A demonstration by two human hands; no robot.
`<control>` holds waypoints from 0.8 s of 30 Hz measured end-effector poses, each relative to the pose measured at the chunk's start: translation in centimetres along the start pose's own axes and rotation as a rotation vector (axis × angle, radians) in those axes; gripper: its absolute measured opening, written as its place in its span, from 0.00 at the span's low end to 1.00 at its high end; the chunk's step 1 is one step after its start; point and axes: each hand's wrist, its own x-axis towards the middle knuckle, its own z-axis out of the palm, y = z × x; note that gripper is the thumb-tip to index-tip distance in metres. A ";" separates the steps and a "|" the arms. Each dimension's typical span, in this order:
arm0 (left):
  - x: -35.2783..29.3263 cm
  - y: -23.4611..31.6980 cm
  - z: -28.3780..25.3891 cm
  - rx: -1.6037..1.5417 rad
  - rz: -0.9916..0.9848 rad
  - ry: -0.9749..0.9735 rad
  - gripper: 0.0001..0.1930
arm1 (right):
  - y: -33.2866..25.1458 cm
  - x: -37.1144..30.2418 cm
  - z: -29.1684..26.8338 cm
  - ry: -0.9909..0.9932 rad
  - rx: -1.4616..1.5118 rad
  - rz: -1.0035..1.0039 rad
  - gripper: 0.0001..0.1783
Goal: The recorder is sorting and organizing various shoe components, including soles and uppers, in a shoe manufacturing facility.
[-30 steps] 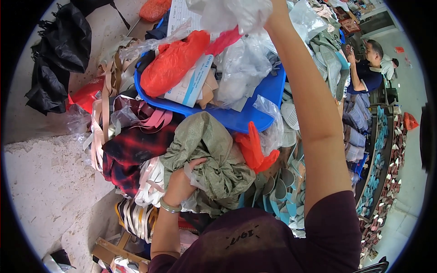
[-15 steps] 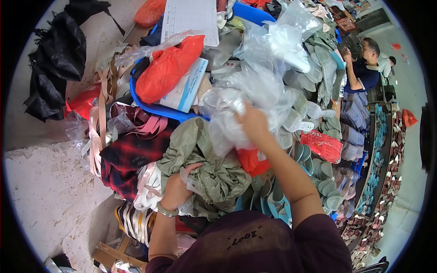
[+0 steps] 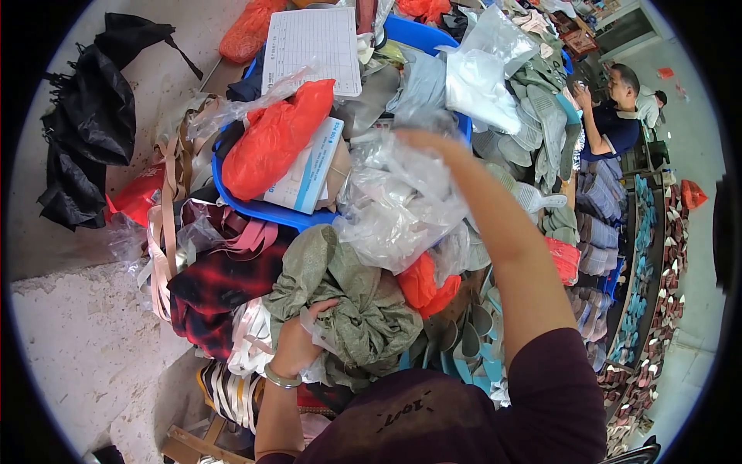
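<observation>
My left hand (image 3: 297, 344), with a bangle at its wrist, rests against a crumpled grey-green woven sack (image 3: 344, 298). A strip of thin clear plastic (image 3: 317, 332) is caught between its closed fingers and thumb. Farther off, my right hand (image 3: 423, 141) reaches over a heap of clear plastic bags (image 3: 398, 205) beside the blue tub (image 3: 267, 213). Motion smears its fingers, so their grip does not show. Below the heap lies a red plastic bag (image 3: 425, 282). A white plastic bag (image 3: 483, 89) sits to the right of the tub.
In the tub are a red bundle (image 3: 282, 139), a blue-and-white box (image 3: 305, 174) and a printed sheet (image 3: 313, 50). Grey shoe soles (image 3: 549, 124) pile up at right. Red-black checked cloth (image 3: 220, 282) lies left. Another person (image 3: 614, 112) stands beyond racks of shoe parts (image 3: 641, 247).
My right hand has moved farther away and slightly left over the plastic bags, which have sunk lower. The white bag now lies apart at right. My left hand keeps nearly the same place.
</observation>
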 end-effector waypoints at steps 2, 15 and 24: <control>-0.2 -0.2 -0.2 -0.005 -0.038 -0.005 0.31 | -0.7 0.5 1.2 -0.009 -0.027 0.051 0.30; -0.4 0.0 -0.8 -0.024 -0.057 0.000 0.31 | -7.6 -0.6 1.1 0.689 -0.304 0.110 0.27; 0.5 -0.1 -1.0 -0.109 -0.068 -0.048 0.31 | 1.5 3.1 -0.7 0.953 -0.202 0.381 0.30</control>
